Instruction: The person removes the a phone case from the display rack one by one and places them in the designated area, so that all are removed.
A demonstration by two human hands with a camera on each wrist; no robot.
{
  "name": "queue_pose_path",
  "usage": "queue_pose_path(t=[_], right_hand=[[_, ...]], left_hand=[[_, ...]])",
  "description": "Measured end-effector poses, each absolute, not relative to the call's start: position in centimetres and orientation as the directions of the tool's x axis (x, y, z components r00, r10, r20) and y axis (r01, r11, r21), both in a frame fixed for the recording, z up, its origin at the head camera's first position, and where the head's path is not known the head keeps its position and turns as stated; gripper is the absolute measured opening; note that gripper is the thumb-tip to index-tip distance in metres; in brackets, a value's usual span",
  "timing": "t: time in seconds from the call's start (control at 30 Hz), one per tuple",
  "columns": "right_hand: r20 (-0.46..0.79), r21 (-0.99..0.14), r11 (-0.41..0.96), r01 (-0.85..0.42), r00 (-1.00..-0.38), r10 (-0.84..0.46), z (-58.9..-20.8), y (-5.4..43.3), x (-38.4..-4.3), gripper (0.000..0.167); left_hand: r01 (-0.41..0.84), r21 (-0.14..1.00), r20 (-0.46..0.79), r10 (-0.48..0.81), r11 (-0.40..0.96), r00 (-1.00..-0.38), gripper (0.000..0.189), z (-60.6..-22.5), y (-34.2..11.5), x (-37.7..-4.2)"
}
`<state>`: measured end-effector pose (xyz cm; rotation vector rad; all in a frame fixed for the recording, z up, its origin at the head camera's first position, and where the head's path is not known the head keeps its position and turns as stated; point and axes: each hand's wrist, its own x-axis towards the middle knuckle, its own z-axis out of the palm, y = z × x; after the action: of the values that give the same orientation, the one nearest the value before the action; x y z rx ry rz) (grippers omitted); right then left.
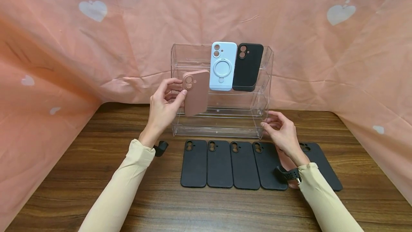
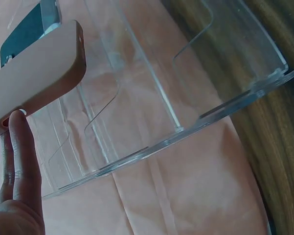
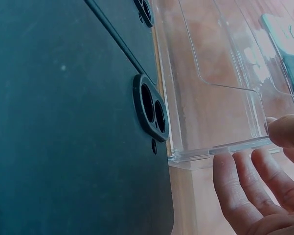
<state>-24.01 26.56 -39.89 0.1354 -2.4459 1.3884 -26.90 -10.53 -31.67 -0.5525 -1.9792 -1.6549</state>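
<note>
This looks like a small phone-accessory shop counter or a stall set up for display. A clear acrylic tiered display rack stands at 12 o'clock on a wood-grain table, with a light blue phone case and a black phone case propped on its top shelf. A neat row of black phone cases lies at 6 o'clock from the rack. A peach heart-print cloth hangs behind as backdrop.

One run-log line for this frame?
left hand: holds pink case | right hand: steadies acrylic rack | table: black cases in row
</note>
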Motion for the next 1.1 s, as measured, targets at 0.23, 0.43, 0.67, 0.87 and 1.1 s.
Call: queue_pose_path(t=[0.23, 0.43, 0.67, 0.87, 1.1], right_hand=[[0.307, -0.835, 0.501, -0.228, -0.948, 0.079, -39.6, 26.5, -23.9, 0.049], [0.309, -0.832, 0.506, -0.229, -0.948, 0.078, -39.5, 26.5, -23.9, 0.049], [0.282, -0.848, 0.484, -0.215, -0.957, 0.069, -39.6, 26.5, -23.9, 0.05], [0.276, -0.858, 0.467, -0.215, -0.959, 0.065, -39.5, 26.5, -23.8, 0.051], [0.289, -0.844, 0.49, -0.219, -0.955, 0.071, -39.6, 26.5, -23.9, 0.049]], left_hand=[[0.585, 0.792, 0.592, 0.013, 0.176, -0.806, 0.028, -32.6, -11.0, -26.6], [0.551, 0.821, 0.548, 0.065, 0.149, -0.834, 0.027, -33.3, -11.5, -26.0], [0.506, 0.847, 0.496, 0.101, 0.163, -0.863, 0.027, -34.1, -12.3, -25.1], [0.467, 0.87, 0.452, 0.122, 0.159, -0.884, 0.026, -34.8, -13.1, -24.5], [0.431, 0.891, 0.411, 0.147, 0.144, -0.9, 0.026, -35.4, -14.1, -24.1]])
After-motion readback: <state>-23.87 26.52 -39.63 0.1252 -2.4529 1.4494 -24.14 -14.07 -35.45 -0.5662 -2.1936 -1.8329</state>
